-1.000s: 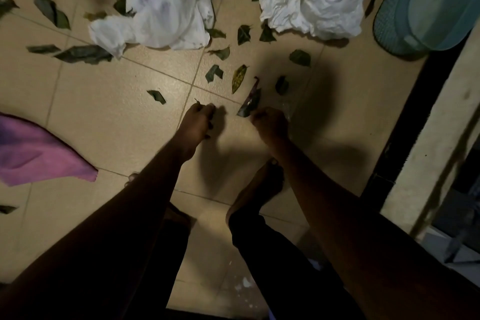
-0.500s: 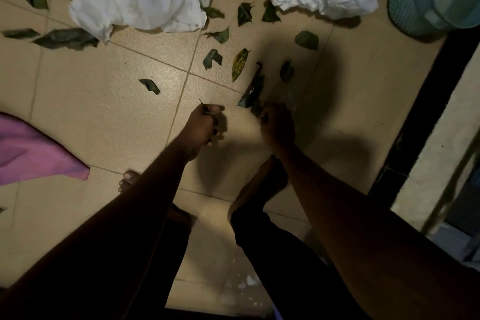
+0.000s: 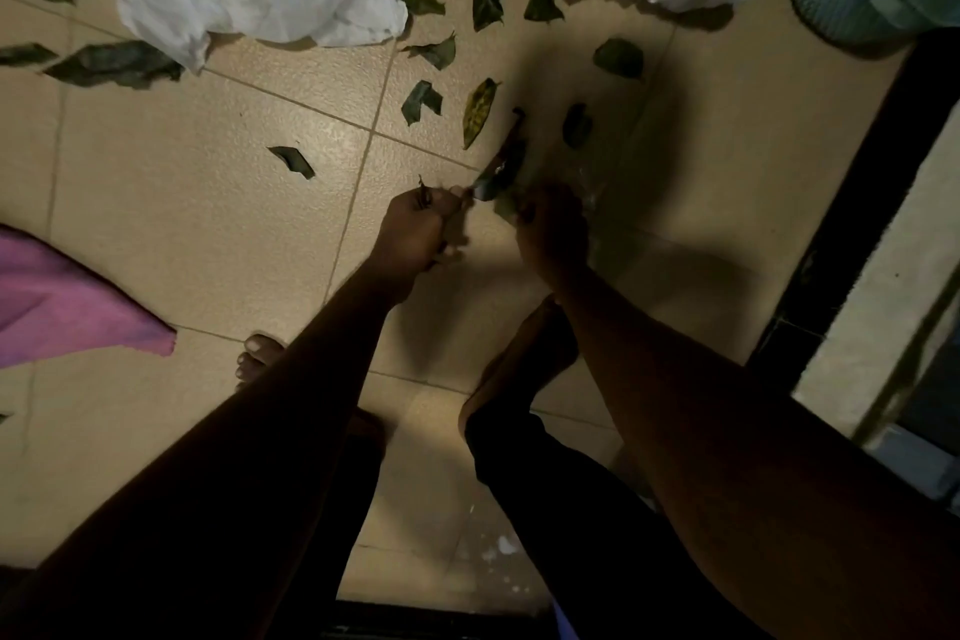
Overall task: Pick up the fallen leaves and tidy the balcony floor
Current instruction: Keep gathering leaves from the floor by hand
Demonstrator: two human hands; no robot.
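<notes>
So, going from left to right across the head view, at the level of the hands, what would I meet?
Pink cloth → small lone dark green leaf → left hand, gripping leaf bits → right hand, holding a clear plastic bag → black floor strip.

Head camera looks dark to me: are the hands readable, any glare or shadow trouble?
Head view: dim warm light; left hand and right hand are near-silhouettes, grips unreadable; their shadow darkens the floor tiles around them; mild sheen beside the small leaf; edges bend from wide angle.
</notes>
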